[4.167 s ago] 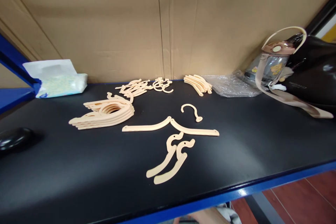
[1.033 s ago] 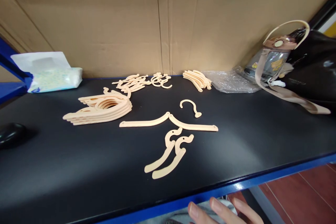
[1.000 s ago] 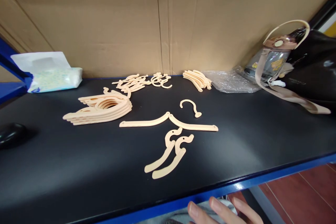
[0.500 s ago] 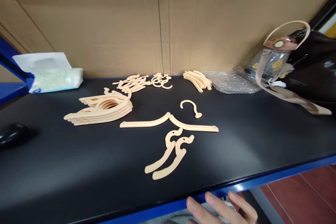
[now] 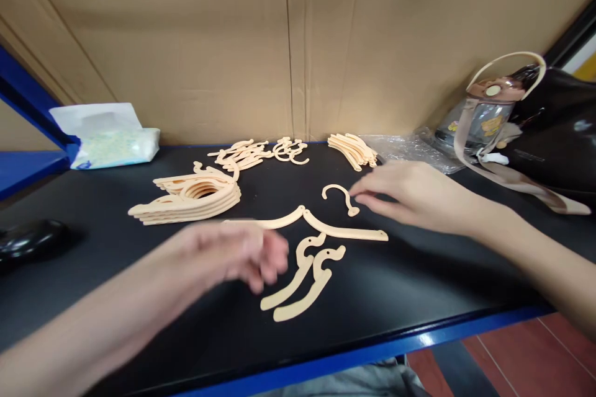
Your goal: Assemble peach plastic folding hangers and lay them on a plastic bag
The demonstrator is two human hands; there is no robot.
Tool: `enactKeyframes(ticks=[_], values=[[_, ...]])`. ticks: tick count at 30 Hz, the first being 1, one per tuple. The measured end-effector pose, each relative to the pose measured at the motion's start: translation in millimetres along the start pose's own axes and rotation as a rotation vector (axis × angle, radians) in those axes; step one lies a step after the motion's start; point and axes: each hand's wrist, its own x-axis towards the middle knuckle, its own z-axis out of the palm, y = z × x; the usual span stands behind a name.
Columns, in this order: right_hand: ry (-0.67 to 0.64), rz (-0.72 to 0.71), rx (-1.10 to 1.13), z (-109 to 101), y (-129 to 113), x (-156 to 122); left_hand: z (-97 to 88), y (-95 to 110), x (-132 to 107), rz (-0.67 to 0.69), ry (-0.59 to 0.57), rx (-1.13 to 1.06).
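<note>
My right hand (image 5: 400, 192) reaches in from the right, fingers stretched and slightly apart. Its fingertips are beside the loose cream hanger hook (image 5: 347, 193); whether they touch it I cannot tell. Blurred by motion, my left hand (image 5: 256, 254) hovers with loosely bent fingers and nothing visible in them. It covers part of the left hanger arm (image 5: 284, 218). The right hanger arm (image 5: 344, 232) meets that one at a shallow peak. Nearer the front edge lie two curved hanger pieces with notched ends, one (image 5: 288, 282) left of the other (image 5: 307, 294).
Folded hangers (image 5: 195, 205) are stacked at left. Behind lie piles of notched pieces (image 5: 244, 154), hooks (image 5: 291, 150) and hanger arms (image 5: 352, 150). A tissue pack (image 5: 116, 146), a black mouse (image 5: 32, 239), a plastic bag (image 5: 410, 149), a strapped bottle (image 5: 488, 115) and a black bag (image 5: 554, 130) surround them.
My right hand has risen from below the front edge to the hook. My left hand has come into view over the left hanger arm. The pieces lie as before.
</note>
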Motion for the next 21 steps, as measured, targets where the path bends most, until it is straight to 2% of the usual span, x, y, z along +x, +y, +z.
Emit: enactKeyframes(ticks=[2,5,8,12,14,18,21], values=[[-0.063,0.032,-0.028,7,13,19,-19.5,10,32,-0.048,0.124,-0.177],[-0.136,0.063,-0.01,16,19,30,-32.1,11,62,-0.116,0.165,-0.243],[-0.181,0.107,0.092,17,17,26,-31.3,4,66,-0.135,0.152,-0.288],[-0.206,0.138,0.216,13,18,14,-29.3,0,58,-0.074,0.152,-0.292],[-0.227,0.122,0.253,14,20,11,-28.8,1,56,-0.012,0.173,-0.174],[-0.257,0.094,0.291,18,22,9,-23.1,-1,58,0.192,0.22,0.415],[-0.253,0.069,0.315,20,21,10,-15.7,-6,61,0.328,0.162,0.746]])
